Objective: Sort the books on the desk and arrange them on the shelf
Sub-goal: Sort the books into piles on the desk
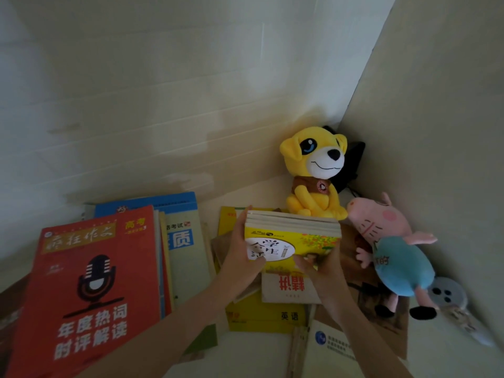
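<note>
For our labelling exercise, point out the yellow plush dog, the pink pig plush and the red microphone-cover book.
yellow plush dog [323, 166]: head view, white muzzle.
pink pig plush [403, 266]: head view, blue body.
red microphone-cover book [96, 274]: head view, microphone drawing on cover.

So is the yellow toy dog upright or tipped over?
Upright: the toy dog sits on its rump, head up, front paws down.

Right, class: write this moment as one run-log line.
left hand: grips yellow book stack | right hand: grips same stack | red book: flat, far left
</note>
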The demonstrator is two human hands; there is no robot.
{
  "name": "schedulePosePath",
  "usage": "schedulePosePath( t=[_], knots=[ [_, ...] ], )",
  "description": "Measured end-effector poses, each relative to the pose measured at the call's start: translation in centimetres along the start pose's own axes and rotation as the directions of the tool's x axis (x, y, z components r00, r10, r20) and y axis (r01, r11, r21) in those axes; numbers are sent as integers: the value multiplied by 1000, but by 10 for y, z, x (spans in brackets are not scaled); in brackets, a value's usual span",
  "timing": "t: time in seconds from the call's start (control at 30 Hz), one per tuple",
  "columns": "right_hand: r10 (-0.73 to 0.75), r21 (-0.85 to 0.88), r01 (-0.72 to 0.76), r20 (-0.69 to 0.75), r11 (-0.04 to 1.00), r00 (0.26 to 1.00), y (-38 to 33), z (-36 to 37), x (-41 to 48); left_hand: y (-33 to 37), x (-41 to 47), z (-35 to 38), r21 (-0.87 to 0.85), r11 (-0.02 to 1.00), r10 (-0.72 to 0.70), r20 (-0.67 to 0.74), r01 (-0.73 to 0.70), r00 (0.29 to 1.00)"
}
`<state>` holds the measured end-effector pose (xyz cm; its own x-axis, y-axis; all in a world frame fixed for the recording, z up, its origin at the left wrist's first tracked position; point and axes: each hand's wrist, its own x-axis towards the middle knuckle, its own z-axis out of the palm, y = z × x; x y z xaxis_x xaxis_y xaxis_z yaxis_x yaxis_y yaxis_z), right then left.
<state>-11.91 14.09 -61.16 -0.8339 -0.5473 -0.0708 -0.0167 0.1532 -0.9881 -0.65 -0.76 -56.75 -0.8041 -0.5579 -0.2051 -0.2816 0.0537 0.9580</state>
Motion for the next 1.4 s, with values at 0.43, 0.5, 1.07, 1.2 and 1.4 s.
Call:
schedulePosePath(
  t=[0.43,0.5,1.07,1.2,1.4],
  knots=[
    [-58,-98,54,-37,994,998,-24,-7,5,16,9,-6,242,957,162,3,-158,987],
    [-89,-72,86,-35,994,995,-44,-7,3,32,4,-15,241,945,233,-17,-223,972],
    [-278,91,264,427,960,860,-152,182,-59,32,-136,-222,420,872,444,-456,-253,772],
    [-288,-5,328,467,945,836,-136,204,-70,11,-151,-229,428,886,389,-483,-175,784],
    [-391,-16,453,478,891,786,-132,200,-77,0,-146,-224,477,865,400,-467,-156,789]
  ],
)
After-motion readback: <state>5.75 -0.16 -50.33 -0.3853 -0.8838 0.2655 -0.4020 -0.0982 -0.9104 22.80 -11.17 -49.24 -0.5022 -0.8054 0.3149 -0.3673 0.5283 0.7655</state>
